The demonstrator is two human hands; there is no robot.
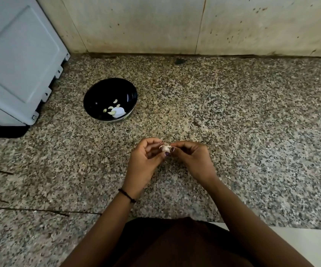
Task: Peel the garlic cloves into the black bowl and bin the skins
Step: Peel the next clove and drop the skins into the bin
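A small piece of garlic (164, 148) with pale papery skin sits between my two hands above the middle of the speckled granite counter (233, 112). My left hand (146, 162) holds it from below with thumb and curled fingers. My right hand (192, 158) pinches its top with thumb and fingertips. The black bowl (92, 97) stands further back and to the left, with several pale peeled cloves (112, 112) lying in its bottom.
A light grey appliance (19, 60) fills the back left corner, close to the bowl. A stained tiled wall (194, 24) runs along the back of the counter. A white surface (310, 245) shows past the counter's front edge at lower right.
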